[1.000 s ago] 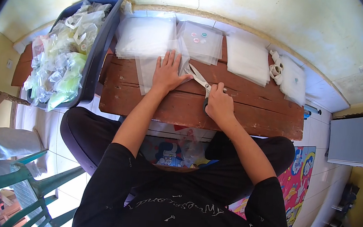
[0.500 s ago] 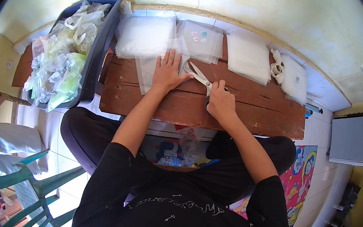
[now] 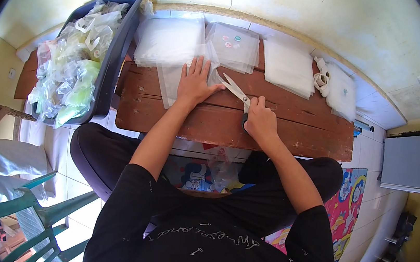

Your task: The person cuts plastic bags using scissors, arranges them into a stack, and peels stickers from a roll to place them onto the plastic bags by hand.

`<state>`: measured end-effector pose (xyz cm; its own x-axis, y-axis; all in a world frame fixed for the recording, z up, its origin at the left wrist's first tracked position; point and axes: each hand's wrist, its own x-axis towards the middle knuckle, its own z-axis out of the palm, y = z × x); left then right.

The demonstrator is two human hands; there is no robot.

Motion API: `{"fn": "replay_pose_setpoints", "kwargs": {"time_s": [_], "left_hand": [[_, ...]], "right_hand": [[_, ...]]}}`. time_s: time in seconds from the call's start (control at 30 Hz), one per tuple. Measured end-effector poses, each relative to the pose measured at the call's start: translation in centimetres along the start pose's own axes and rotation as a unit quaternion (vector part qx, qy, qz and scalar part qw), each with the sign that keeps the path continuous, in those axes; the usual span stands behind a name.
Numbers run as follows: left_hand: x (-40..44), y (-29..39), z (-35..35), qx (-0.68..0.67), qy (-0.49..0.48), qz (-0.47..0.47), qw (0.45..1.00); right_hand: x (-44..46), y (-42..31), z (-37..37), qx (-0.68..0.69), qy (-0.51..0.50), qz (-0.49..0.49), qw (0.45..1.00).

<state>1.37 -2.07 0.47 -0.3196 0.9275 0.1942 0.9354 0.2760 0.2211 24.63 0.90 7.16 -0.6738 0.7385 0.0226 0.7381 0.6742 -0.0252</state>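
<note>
My left hand (image 3: 195, 83) lies flat with fingers spread on a clear plastic bag (image 3: 166, 81), pressing it on the brown wooden table (image 3: 293, 133). In my right hand (image 3: 262, 119) is a pair of scissors (image 3: 237, 90) with silver blades and dark handles. The blades point up and left, slightly apart, with their tips close to the bag's right edge beside my left thumb. Just beyond my left hand rests a stack of clear plastic bags (image 3: 171, 40). To its right are bags with small round stickers (image 3: 235, 55).
Another stack of plastic bags (image 3: 287, 64) lies at the back right, near white rolls (image 3: 321, 77) and a smaller stack (image 3: 341, 92). On the left stands a dark bin (image 3: 116, 51) full of crumpled plastic. A green chair (image 3: 48, 213) is at lower left.
My right hand has drawn slightly right and back with the scissors, and the blades look a little closer together. My left hand stays nearly in place on the bag.
</note>
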Motion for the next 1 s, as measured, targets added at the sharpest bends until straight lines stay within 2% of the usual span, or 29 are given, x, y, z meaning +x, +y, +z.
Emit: {"fn": "replay_pose_setpoints", "kwargs": {"time_s": [1.0], "left_hand": [[0.0,0.4,-0.1,-0.005,-0.007,-0.028,1.0]], "right_hand": [[-1.5,-0.6,0.6,0.06,-0.01,0.052,0.997]]}}
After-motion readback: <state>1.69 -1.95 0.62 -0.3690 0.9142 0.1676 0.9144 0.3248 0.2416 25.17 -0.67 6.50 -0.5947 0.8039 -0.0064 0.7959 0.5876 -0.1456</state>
